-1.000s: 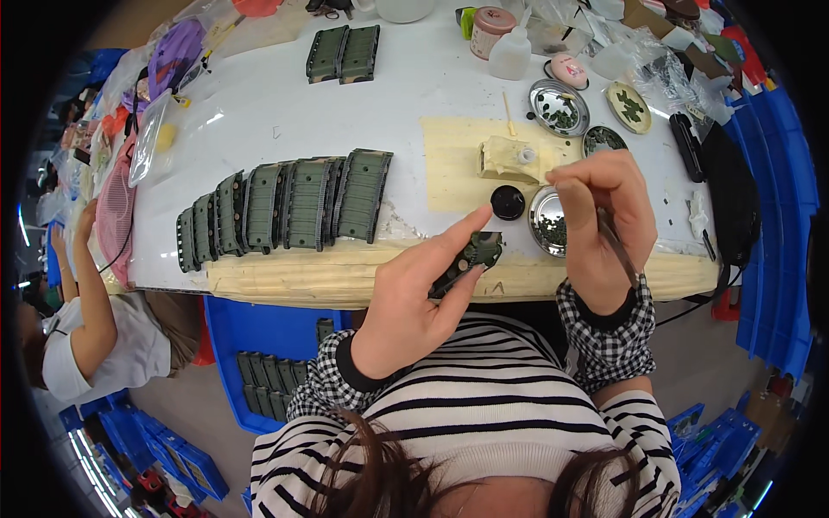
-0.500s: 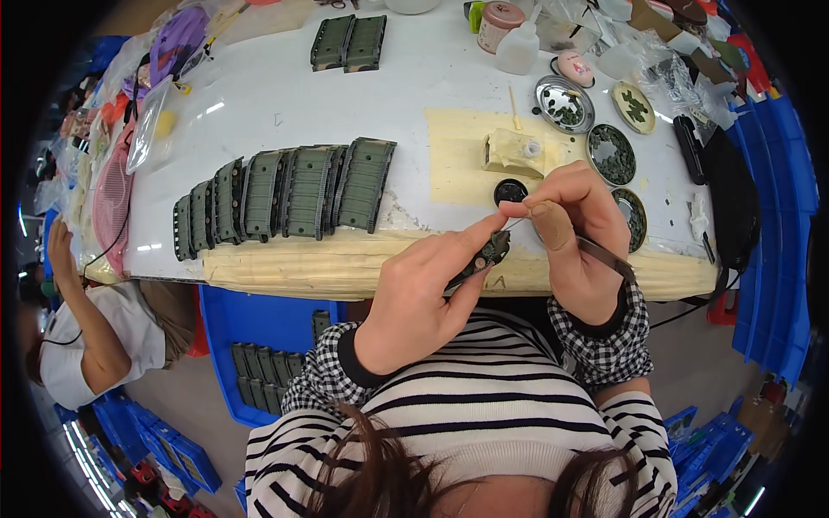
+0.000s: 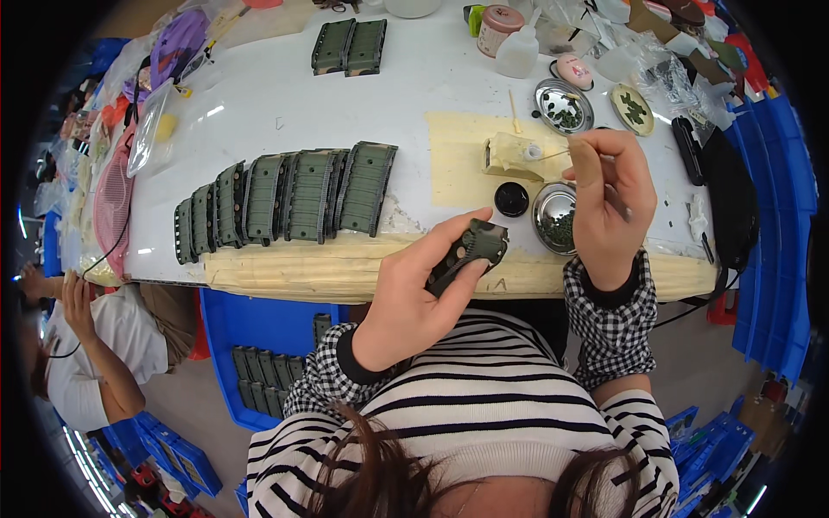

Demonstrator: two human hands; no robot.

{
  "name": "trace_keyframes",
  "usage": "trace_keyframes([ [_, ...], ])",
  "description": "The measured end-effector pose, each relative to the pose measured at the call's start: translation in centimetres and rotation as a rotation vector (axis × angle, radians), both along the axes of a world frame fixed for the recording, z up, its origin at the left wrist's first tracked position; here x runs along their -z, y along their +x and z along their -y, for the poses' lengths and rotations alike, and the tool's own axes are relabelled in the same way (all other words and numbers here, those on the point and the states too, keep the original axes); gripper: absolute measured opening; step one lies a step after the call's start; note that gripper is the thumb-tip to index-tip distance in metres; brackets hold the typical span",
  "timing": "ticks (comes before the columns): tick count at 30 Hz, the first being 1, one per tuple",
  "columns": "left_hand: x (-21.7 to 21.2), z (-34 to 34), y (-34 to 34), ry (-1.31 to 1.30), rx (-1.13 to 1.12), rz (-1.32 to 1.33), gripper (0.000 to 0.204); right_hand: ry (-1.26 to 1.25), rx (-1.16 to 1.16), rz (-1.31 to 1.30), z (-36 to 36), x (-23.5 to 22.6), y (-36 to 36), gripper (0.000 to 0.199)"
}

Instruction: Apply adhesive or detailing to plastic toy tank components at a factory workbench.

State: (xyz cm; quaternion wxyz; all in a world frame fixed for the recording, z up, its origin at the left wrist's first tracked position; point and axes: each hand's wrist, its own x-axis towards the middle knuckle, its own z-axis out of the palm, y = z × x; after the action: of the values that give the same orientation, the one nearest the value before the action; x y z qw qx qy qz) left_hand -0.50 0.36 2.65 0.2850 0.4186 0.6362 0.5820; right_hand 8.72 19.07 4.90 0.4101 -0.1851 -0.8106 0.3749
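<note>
At the table edge, left hand (image 3: 414, 293) grips camouflage part (image 3: 471, 250) (fingers curled).

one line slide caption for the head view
Left hand holds a camouflage part; right hand dips a thin stick.

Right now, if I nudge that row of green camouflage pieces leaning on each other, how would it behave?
The row of green pieces probably topples like dominoes: each leans on the next. They look like stiff, light moulded plastic. They sit near the table edge, so a push that way might drop some.
</note>
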Motion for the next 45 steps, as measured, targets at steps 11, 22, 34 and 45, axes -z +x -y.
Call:
trace_keyframes([
  [11,0.4,0.1,-1.0,0.134,0.117,1.19,0.055,0.258,-0.115,0.008,-0.8,-0.3,1.4,0.035],
  [22,0.9,-0.2,-0.8,0.152,0.202,1.307,0.063,0.299,-0.5,0.243,0.8,-4.3,4.4,0.042],
  [34,0.6,-0.1,-0.7,0.133,0.204,1.31,0.062,0.299,-0.517,0.226,0.8,-4.0,3.4,0.035],
  [45,0.8,0.0,-0.7,0.099,0.207,1.319,0.063,0.371,-0.582,0.173,0.1,-3.4,2.8,0.029],
])
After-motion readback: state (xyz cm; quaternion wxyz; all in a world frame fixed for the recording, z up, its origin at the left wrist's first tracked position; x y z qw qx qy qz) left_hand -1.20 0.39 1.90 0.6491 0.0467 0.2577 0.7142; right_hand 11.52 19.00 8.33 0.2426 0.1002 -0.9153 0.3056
